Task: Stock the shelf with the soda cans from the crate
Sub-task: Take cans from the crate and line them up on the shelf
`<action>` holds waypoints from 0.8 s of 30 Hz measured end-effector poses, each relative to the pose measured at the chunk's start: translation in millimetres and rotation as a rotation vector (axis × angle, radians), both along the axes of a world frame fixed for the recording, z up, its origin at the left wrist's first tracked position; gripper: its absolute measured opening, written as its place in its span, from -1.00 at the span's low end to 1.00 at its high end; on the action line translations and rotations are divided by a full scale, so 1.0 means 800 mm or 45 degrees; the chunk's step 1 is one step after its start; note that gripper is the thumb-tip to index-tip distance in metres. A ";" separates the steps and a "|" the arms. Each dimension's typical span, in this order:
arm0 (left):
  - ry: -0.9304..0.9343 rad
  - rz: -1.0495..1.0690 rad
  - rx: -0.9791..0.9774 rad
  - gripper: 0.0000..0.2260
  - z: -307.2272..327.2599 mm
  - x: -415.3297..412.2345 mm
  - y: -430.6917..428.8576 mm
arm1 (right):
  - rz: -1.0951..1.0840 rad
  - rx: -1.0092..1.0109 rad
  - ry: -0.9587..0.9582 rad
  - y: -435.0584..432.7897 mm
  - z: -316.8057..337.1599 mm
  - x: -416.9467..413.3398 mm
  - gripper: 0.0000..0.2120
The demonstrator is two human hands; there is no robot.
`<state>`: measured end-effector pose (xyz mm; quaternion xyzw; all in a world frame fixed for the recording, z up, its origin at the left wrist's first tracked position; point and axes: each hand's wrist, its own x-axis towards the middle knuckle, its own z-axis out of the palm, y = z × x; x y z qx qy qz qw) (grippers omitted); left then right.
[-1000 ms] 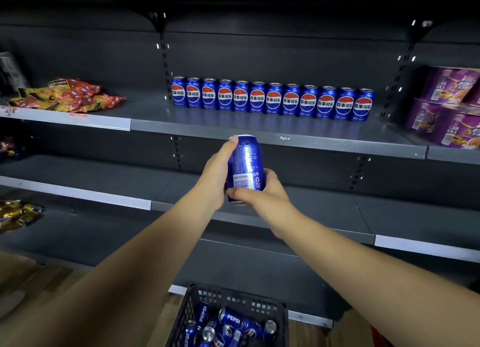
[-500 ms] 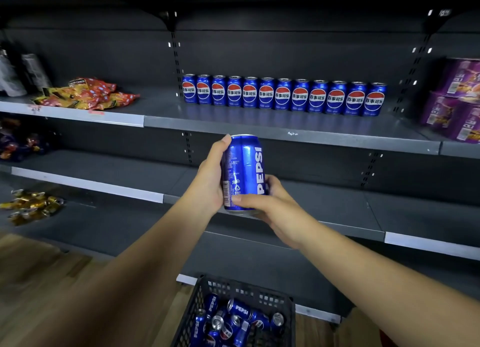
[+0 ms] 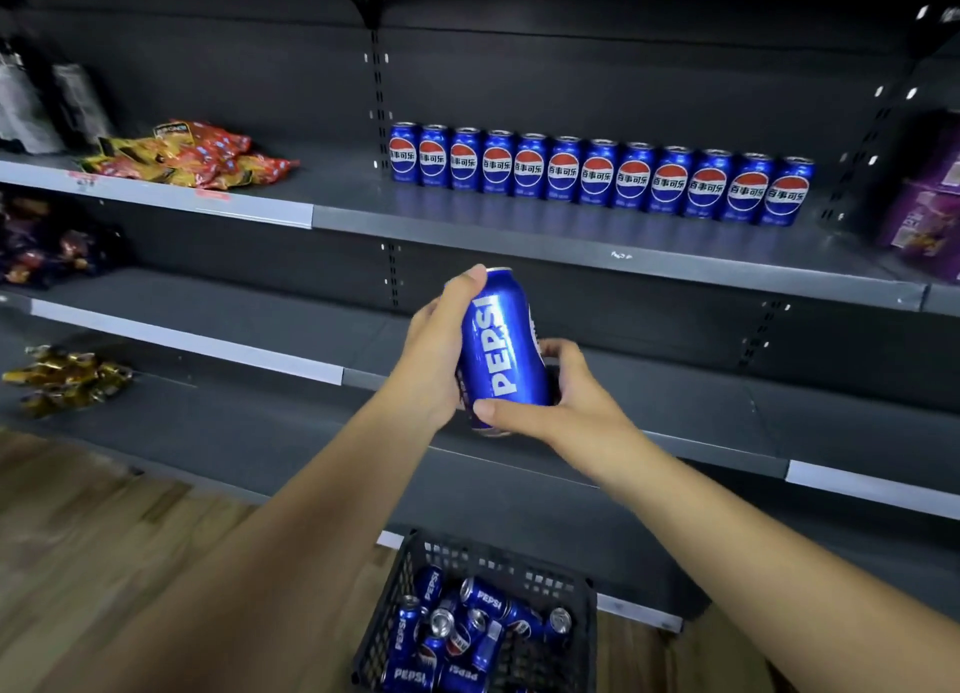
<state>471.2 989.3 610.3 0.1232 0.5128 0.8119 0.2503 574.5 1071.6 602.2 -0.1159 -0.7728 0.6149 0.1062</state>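
Observation:
Both hands hold one blue Pepsi can [image 3: 503, 344] upright, slightly tilted, in front of the shelves. My left hand [image 3: 434, 347] grips its left side with the thumb near the top rim. My right hand [image 3: 556, 406] grips its lower part, thumb across the front. A row of several blue Pepsi cans [image 3: 597, 175] stands along the back of the upper grey shelf [image 3: 571, 248]. Below, a black plastic crate [image 3: 584, 635] on the floor holds several more cans [image 3: 467, 625] lying loose.
Red and yellow snack bags [image 3: 192, 154] lie left on the upper shelf, purple boxes [image 3: 924, 214] at its right end. Gold-wrapped packets [image 3: 67, 378] and dark packets [image 3: 47, 245] sit on lower shelves at left. The floor is wood.
The can has turned in my hands, so the PEPSI lettering now faces me, and it tilts a little. The view has shifted left and slightly down.

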 end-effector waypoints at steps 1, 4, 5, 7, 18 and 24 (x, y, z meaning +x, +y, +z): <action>0.005 -0.042 -0.007 -0.66 0.001 -0.008 -0.007 | 0.033 -0.052 0.009 -0.004 0.003 -0.008 -0.49; 0.049 -0.068 -0.069 -0.55 0.005 -0.037 -0.028 | -0.023 -0.033 0.069 -0.028 0.000 -0.044 -0.55; 0.075 -0.051 -0.078 -0.57 0.008 -0.047 -0.037 | -0.079 -0.012 0.098 -0.040 -0.003 -0.057 -0.54; 0.151 0.011 -0.103 -0.67 0.009 -0.068 -0.056 | -0.189 0.040 0.150 -0.064 -0.009 -0.083 -0.53; 0.245 -0.117 -0.071 -0.77 0.008 -0.164 -0.131 | -0.025 -0.312 0.086 -0.124 -0.007 -0.175 -0.40; 0.248 -0.151 -0.085 -0.66 0.001 -0.189 -0.113 | -0.110 -0.311 0.104 -0.114 -0.017 -0.204 -0.50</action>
